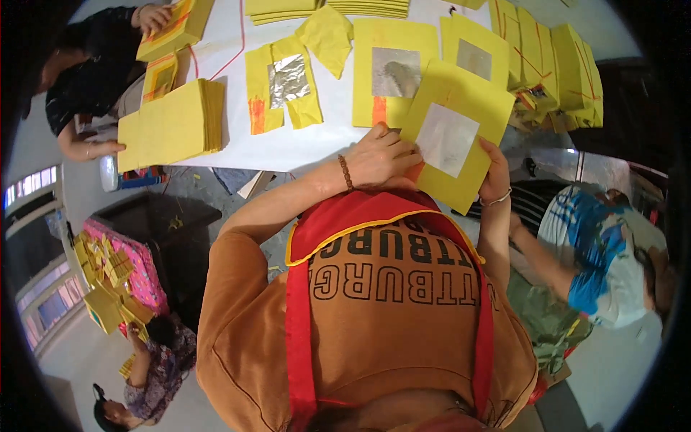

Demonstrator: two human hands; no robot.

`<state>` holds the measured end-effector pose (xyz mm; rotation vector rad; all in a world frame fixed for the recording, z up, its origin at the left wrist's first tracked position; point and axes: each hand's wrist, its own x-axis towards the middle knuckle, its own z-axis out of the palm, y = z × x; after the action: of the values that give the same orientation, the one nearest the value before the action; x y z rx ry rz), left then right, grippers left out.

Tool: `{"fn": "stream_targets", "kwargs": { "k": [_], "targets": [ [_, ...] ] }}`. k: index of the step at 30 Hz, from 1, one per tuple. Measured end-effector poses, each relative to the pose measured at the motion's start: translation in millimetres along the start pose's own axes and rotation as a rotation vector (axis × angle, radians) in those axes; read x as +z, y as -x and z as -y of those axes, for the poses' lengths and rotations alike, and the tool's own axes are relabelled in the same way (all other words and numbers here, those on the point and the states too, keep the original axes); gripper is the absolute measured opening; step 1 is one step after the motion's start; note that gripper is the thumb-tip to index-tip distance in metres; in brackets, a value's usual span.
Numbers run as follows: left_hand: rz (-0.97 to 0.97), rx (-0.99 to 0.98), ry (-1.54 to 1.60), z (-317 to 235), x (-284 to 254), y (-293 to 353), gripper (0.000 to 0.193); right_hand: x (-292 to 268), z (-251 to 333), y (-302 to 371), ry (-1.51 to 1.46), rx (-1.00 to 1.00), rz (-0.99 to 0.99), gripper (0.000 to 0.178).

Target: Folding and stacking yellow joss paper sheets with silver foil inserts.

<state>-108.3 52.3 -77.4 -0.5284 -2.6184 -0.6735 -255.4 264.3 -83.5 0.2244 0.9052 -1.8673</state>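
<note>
A yellow paper sheet (464,93) with a silver foil square on it is held tilted over the table's near edge. My left hand (381,160) is closed on its lower left side, beside an orange patch partly covered by the fingers. My right hand (495,176) grips the lower right edge, thumb on the front, the other fingers mostly hidden behind. Just left of it, and partly under it, lies another yellow sheet (365,57) with a silver square and an orange strip. A cut or folded yellow piece (296,54) with crinkled foil lies further left.
A thick stack of yellow paper (162,126) stands at the white table's (237,140) left edge, with a co-worker's hand (108,149) on it. Bundles of yellow paper (536,50) are piled at the right. Other people sit at lower left and at right.
</note>
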Motion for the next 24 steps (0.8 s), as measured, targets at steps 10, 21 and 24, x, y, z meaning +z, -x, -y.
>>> {"fn": "stream_targets", "kwargs": {
  "k": [10, 21, 24],
  "targets": [
    [0.112, -0.43, 0.776, -64.7, 81.5, -57.1, 0.056, -35.3, -61.3, 63.6, -0.119, -0.248, -0.35, 0.034],
    [0.308, -0.545, 1.235, -64.2, 125.7, -43.3, 0.048, -40.2, -85.6, 64.1, -0.503, -0.423, -0.043, 0.06],
    [0.299, -0.617, 1.373, -69.3, 124.8, -46.4, 0.04, -28.9, -80.2, 72.7, -0.537, -0.476, -0.04, 0.058]
  ]
}}
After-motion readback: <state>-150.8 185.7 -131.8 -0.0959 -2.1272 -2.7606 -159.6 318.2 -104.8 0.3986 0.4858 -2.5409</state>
